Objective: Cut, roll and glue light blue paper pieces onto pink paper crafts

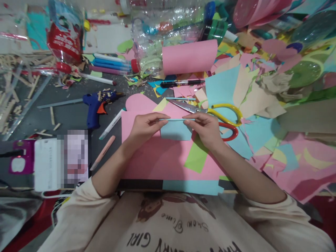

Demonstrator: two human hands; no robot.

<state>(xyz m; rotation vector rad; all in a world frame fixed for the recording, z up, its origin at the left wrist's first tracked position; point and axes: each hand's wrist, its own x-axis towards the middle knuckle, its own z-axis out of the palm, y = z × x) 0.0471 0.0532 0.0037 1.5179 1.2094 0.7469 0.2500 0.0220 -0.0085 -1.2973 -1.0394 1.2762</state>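
Note:
My left hand [149,126] and my right hand [203,127] pinch the two ends of a thin light blue paper roll [176,119], thumbs on the near side. Just below it lies a light blue paper piece [176,132]; whether the roll is that sheet's curled edge or separate, I cannot tell. Under both hands is a large pink paper sheet [154,159]. A green paper strip [196,156] rests on it near my right wrist. Beyond my right hand lie scissors [225,114] with one yellow and one red handle. Another thin blue roll [181,99] lies past the blades.
To the left are a blue glue gun [93,108], a marker [112,124], a peach pen [103,152] and a white box [46,164]. Plastic bottles [64,38] and a pink paper tube [190,57] stand or lie behind. Paper scraps [270,91] heap on the right.

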